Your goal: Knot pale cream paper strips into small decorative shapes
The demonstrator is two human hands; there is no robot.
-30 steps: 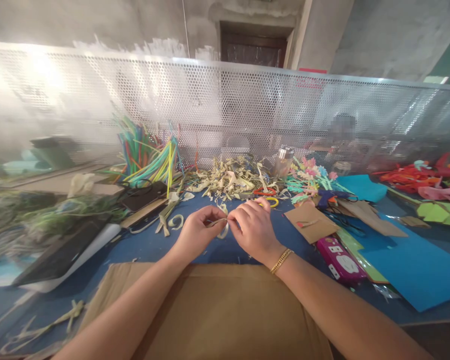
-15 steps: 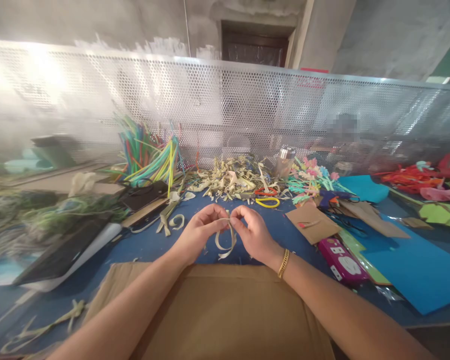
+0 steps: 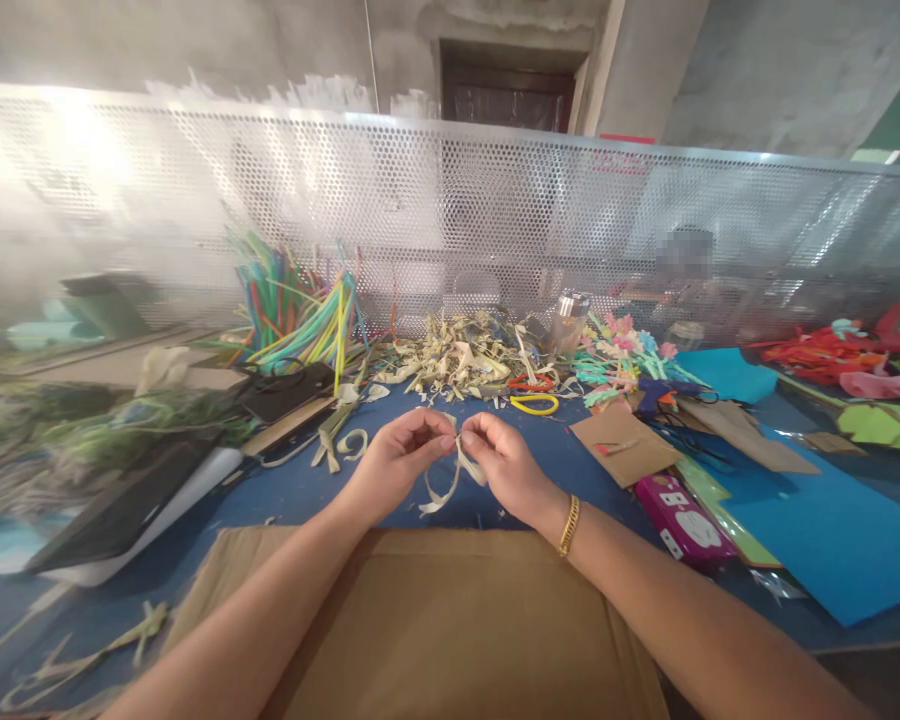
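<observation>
My left hand [image 3: 397, 460] and my right hand [image 3: 504, 465] meet over the blue table [image 3: 300, 490], just beyond a brown cardboard sheet [image 3: 435, 620]. Both pinch a pale, cream-coloured leaf strip [image 3: 450, 475] between thumb and fingers. The strip hangs down between the hands in loose curls with its ends free. A gold bracelet [image 3: 568, 525] sits on my right wrist.
A heap of cream strip cuttings [image 3: 465, 362] lies behind the hands, with coloured strips [image 3: 296, 310] at back left and paper flowers [image 3: 619, 360] at back right. A metal cup [image 3: 570, 322], a pink box [image 3: 679, 520], blue paper [image 3: 825, 540] and a perforated metal screen [image 3: 495, 220] surround the spot.
The hands have drawn slightly apart. The strip, first tight between the fingers, then a hanging loop, now dangles as loose curled ends.
</observation>
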